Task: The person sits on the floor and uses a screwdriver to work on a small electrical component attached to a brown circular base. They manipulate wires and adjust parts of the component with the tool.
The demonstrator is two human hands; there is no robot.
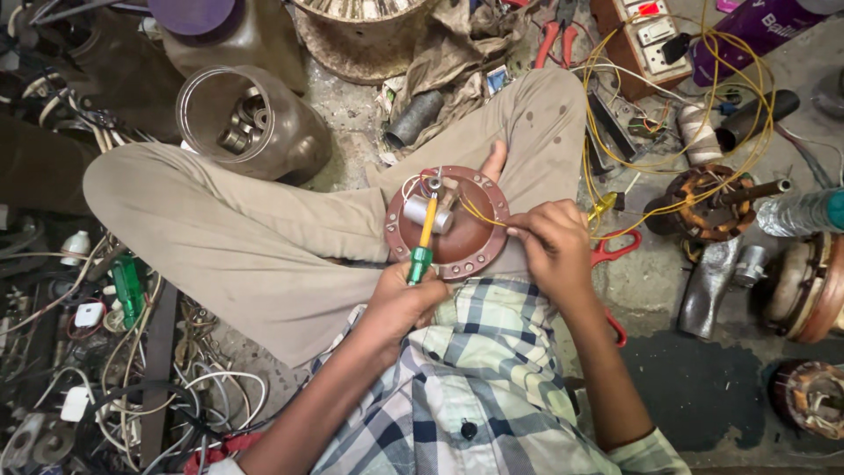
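Person sits cross-legged on the floor (703,396), working on a round reddish-brown motor end plate (470,251) resting on the lap between the legs. Left hand (400,303) is clenched around the green handle of a screwdriver (424,239) with a yellow shaft; its tip sits up at the terminal beside a small silver cylindrical capacitor (428,213) mounted on the plate. Right hand (549,246) grips the plate's right rim and pinches a yellow wire (482,215) that runs in toward the same terminal. Step in hand looks like fixing or loosening a wire connection at the capacitor terminal, roughly mid-way; cannot tell if the screw is turning in or out. Next move probably calls for keeping the wire end seated under the screw with the right hand while the left turns the driver straight on, without slipping off the small head. Nearby: red-handled scissors (615,251) just beside the right hand, a wound stator with shaft (708,207) to the right with yellow wire looped over it, a switch-socket board (646,40) at top, a plastic jar holding bearings (251,119) at upper left, and a tangle of cables (132,396) at lower left.
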